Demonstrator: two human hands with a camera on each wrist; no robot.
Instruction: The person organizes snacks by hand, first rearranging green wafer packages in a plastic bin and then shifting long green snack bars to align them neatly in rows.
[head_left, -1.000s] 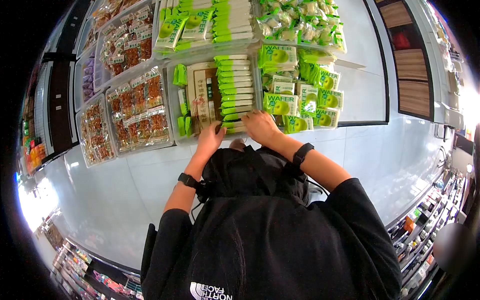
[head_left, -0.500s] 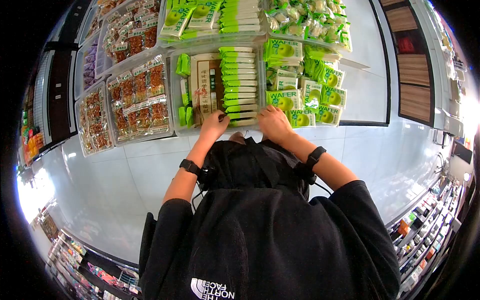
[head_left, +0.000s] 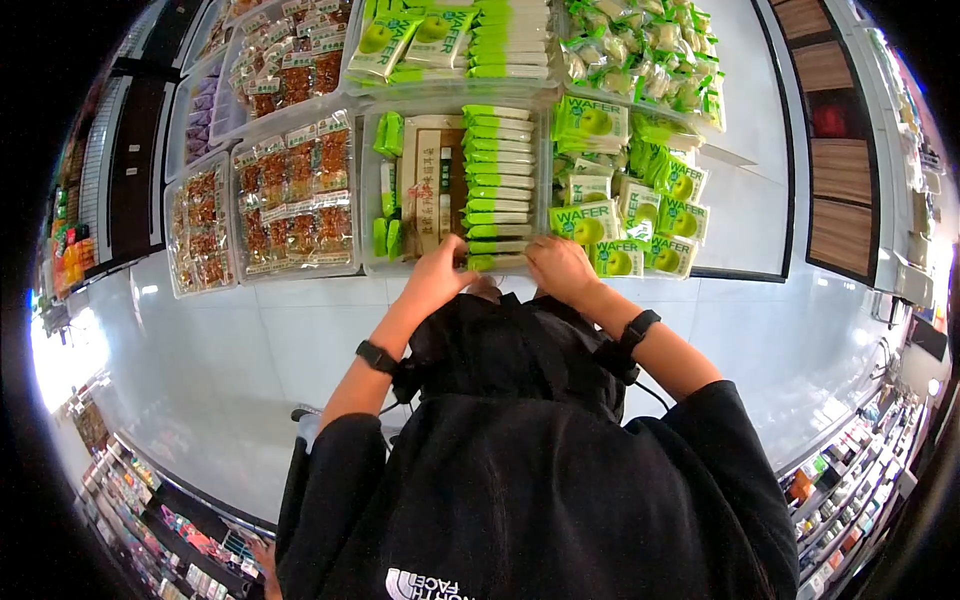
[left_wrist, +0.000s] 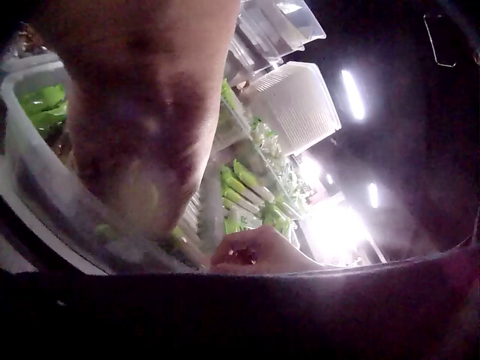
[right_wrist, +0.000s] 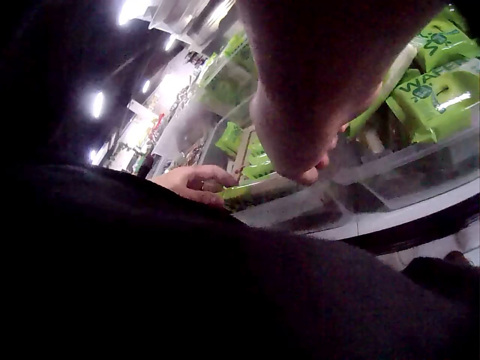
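In the head view, a row of slim green-and-white wafer packets (head_left: 498,180) stands on edge in a clear plastic bin (head_left: 375,262). My left hand (head_left: 437,277) is at the left, green end of the nearest wafer packet (head_left: 497,262), thumb and fingers pinching it. At that packet's right end my right hand (head_left: 562,268) holds on with curled fingers, beside the bin's right wall. The right wrist view shows the left hand (right_wrist: 196,184) at the packet's green end. A brown-and-beige carton (head_left: 428,185) lies left of the row.
Several more bins adjoin this one. Apple wafer packs (head_left: 590,222) fill the right one, and trays of brown wrapped snacks (head_left: 295,195) stand to the left. Behind is another bin of wafers (head_left: 440,35). Small green packets (head_left: 388,135) line the bin's left side.
My right hand has shifted from over the front packet out to its right end. The left hand stays at the left end, its fingers closer over the packet. The head view has shifted slightly.
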